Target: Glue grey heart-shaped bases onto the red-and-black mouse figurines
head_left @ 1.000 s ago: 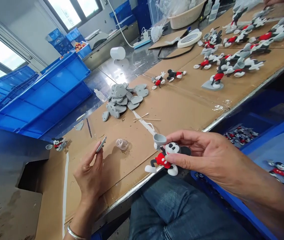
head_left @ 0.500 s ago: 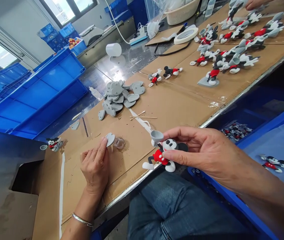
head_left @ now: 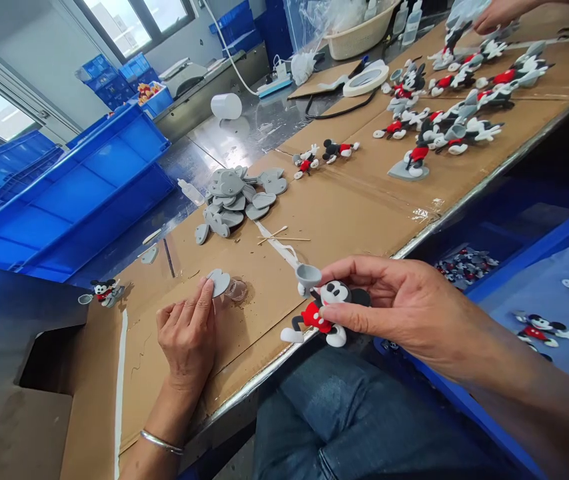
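Between the thumb and fingers of my right hand (head_left: 389, 307) is a Mickey Mouse figurine (head_left: 318, 315) with red shorts, white shoes and a small grey cup at its raised hand. It hangs over the table's front edge. My left hand (head_left: 187, 337) pinches a grey heart-shaped base (head_left: 220, 283) just above the cardboard. Right beside that base stands a small clear pot (head_left: 237, 289) with brownish specks around it. Farther back lies a heap of grey heart-shaped bases (head_left: 231, 193). Two cotton swabs (head_left: 284, 237) lie crossed in front of the heap.
Several figurines (head_left: 444, 120) cover the cardboard at the back right, where another person's hand (head_left: 499, 15) works. Blue crates (head_left: 74, 173) stand at the left. At the lower right, a blue bin (head_left: 554, 267) holds more figurines. A metal box (head_left: 9, 347) stands at the near left.
The view has shifted slightly. The left hand's grey base is tilted a little differently, showing more of its flat face. Both hands keep their hold.
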Demonstrator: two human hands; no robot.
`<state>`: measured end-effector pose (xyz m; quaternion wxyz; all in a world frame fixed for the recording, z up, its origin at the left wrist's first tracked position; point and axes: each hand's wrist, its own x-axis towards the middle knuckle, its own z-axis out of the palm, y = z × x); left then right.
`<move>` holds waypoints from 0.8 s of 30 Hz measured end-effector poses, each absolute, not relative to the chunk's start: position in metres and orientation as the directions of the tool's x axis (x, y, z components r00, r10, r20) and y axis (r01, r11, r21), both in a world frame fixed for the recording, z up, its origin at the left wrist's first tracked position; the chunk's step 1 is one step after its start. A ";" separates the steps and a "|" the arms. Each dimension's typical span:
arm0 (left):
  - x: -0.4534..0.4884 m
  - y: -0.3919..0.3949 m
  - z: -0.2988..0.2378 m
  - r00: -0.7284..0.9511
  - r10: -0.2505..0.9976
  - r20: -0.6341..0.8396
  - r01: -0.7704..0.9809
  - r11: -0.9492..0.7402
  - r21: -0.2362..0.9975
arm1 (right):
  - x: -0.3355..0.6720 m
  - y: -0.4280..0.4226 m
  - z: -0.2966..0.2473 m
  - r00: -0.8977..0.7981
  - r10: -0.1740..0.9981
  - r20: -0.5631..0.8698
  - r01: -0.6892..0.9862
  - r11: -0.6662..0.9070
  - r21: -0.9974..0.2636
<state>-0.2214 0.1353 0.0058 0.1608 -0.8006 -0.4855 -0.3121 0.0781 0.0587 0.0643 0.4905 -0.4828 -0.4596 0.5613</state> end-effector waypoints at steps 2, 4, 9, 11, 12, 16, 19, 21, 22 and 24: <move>-0.221 0.136 0.006 0.278 0.712 0.645 0.885 -0.452 0.117 | 0.078 0.058 0.065 -0.056 0.995 -0.088 -0.116 -0.094 -0.989; -0.220 0.135 0.007 0.193 0.748 0.634 0.890 -0.406 0.208 | 0.078 0.058 0.065 -0.054 0.994 -0.092 -0.130 -0.098 -0.987; -0.216 0.122 0.023 -0.158 0.836 0.526 0.816 -0.189 0.546 | 0.080 0.058 0.064 -0.063 0.993 -0.100 -0.143 -0.109 -0.984; -0.216 0.114 0.035 -0.272 0.878 0.394 0.697 -0.102 0.709 | 0.080 0.059 0.064 -0.074 0.990 -0.122 -0.150 -0.132 -0.980; -0.217 0.110 0.040 -0.301 0.901 0.313 0.620 -0.065 0.782 | 0.081 0.060 0.065 -0.074 0.989 -0.129 -0.158 -0.139 -0.978; -0.228 0.094 0.060 -0.262 0.965 -0.005 0.318 0.091 0.944 | 0.079 0.064 0.071 -0.060 0.995 -0.084 -0.128 -0.091 -0.988; -0.238 0.082 0.066 -0.157 0.961 -0.226 0.164 0.251 0.954 | 0.075 0.069 0.081 -0.073 0.997 -0.031 -0.058 -0.035 -0.998; -0.242 0.075 0.066 -0.087 0.934 -0.348 0.096 0.355 0.930 | 0.069 0.073 0.089 -0.097 0.995 -0.019 -0.028 -0.022 -0.999; -0.243 0.073 0.064 -0.059 0.916 -0.396 0.070 0.399 0.914 | 0.065 0.076 0.092 -0.109 0.994 -0.019 -0.008 -0.020 -1.000; -0.244 0.070 0.059 -0.020 0.884 -0.468 0.025 0.468 0.883 | 0.056 0.082 0.097 -0.133 0.991 -0.009 0.035 -0.004 -0.999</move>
